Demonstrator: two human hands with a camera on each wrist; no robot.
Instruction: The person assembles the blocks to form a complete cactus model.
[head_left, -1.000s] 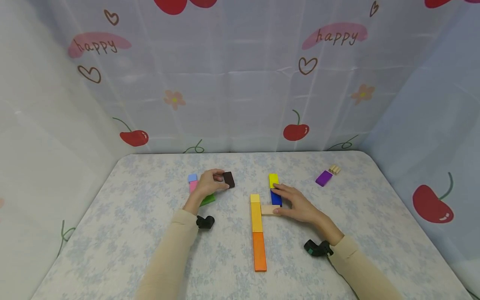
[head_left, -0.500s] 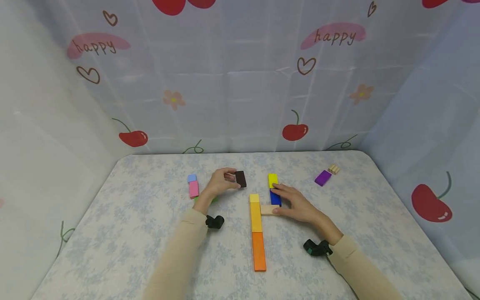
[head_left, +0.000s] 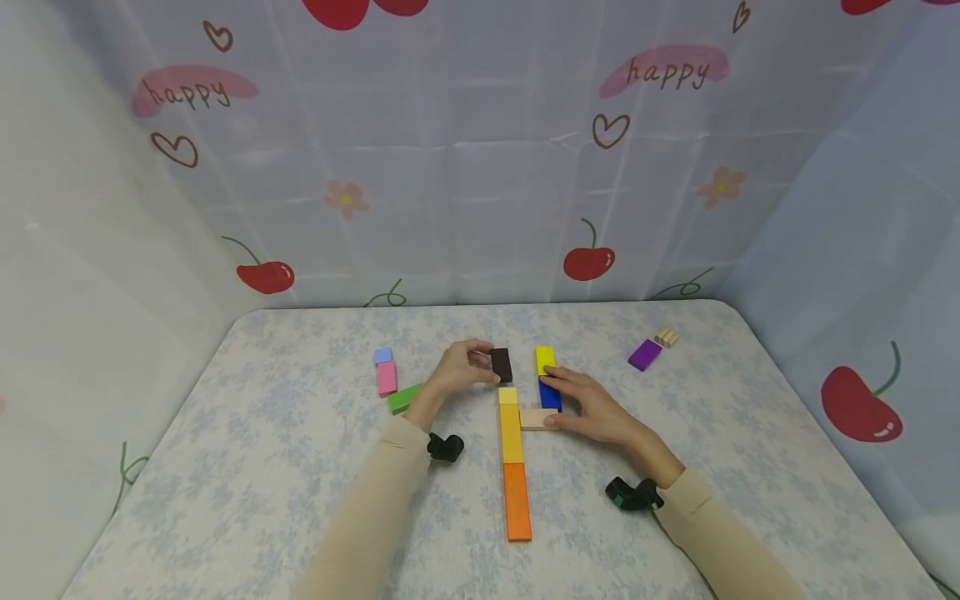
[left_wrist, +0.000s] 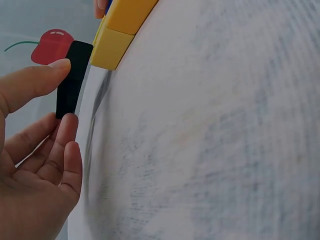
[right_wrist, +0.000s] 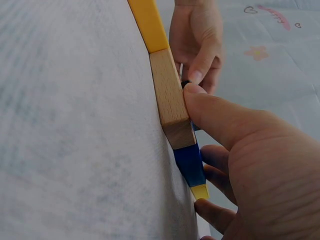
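My left hand pinches a dark brown block between thumb and fingertips; the left wrist view shows the same dark block held off the tabletop. Just below it in the head view, a column runs toward me: a small pale yellow block, a golden yellow block and an orange block. A plain wooden block juts right from the golden one. Beyond it lie a blue block and a bright yellow block. My right hand touches the wooden block with its thumb, fingers extended over the blue one.
On the left lie a light blue block, a pink block and a green block. Back right are a purple block and some small wooden pieces. A printed curtain stands behind the table.
My left hand has carried the dark brown block rightward, to the far end of the yellow column, uncovering the green block. The right hand has stayed in place.
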